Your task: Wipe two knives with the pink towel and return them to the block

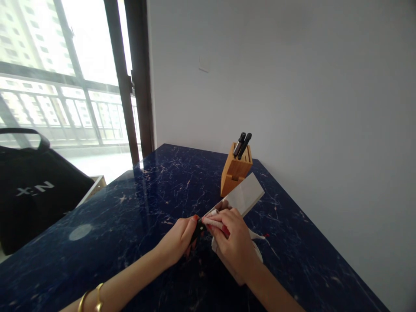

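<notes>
A cleaver with a broad pale blade (244,196) points away from me over the dark blue marble table (139,208). My left hand (178,240) is closed around its black handle. My right hand (234,245) is closed on a white cloth (256,242), pressing it against the blade near the handle. Part of the cloth hangs out below and to the right of that hand.
A wooden knife block (234,170) with two black-handled knives stands just beyond the blade, near the white wall. A black bag (35,190) sits at the left past the table's edge. A window with dark frames fills the upper left.
</notes>
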Available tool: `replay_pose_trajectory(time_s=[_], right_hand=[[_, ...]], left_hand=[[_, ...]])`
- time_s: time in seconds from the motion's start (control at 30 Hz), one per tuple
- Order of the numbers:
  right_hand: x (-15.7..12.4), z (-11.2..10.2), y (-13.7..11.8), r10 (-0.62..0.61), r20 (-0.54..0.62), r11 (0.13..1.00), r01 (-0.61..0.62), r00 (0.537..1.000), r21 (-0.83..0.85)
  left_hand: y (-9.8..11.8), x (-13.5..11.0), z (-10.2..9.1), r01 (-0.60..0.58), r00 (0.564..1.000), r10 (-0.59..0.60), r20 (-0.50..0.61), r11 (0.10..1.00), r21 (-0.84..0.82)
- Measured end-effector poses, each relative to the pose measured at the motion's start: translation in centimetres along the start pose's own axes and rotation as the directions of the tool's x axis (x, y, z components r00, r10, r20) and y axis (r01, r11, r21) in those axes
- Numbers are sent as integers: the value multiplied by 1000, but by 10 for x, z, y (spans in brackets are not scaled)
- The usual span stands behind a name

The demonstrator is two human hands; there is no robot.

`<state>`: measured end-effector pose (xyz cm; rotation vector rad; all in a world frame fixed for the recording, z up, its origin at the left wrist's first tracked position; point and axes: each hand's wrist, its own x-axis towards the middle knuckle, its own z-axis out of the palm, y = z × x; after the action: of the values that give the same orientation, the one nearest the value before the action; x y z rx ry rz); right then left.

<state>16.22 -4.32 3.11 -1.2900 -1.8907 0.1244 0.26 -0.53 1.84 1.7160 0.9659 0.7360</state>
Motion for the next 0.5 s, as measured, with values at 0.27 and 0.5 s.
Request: replay_pose_trajectory(time_s=[0.27, 0.5], right_hand=[[3, -1, -3, -6, 31, 999, 7, 999, -38], [2, -2, 4, 16, 57, 991, -8, 998, -133]], left_hand=[[-5, 0, 0, -39, 999, 40, -17, 997, 61], [-18, 5, 1, 6, 999, -10, -49, 997, -73]])
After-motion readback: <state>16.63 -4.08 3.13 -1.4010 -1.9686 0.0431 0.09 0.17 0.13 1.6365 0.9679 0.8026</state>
